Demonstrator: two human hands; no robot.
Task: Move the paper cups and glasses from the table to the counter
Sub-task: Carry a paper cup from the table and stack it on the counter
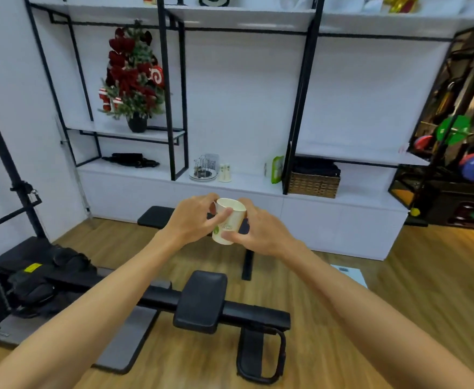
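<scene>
White shelving unit (pixel 244 80) w/ black frame fills the back wall from 10 to 2 o'clock; its low white tabletop (pixel 247 186) runs along the bottom, approx. centre. Black exercise bench (pixel 202 301) sits on the wood floor (pixel 398 290) at 6 o'clock. Small Christmas tree (pixel 133 77) w/ red bows stands on a shelf at 11. Wicker basket (pixel 313 185) on the tabletop at 2; tray of glasses (pixel 204 171) and two paper cups on tabletop (pixel 225 173) near 12. Both arms reach fwd. Left hand (pixel 193 217) and right hand (pixel 261 226) each have a grip curled round the held paper cup (pixel 228 221), tilted, mid-air at centre, short of the tabletop.
</scene>
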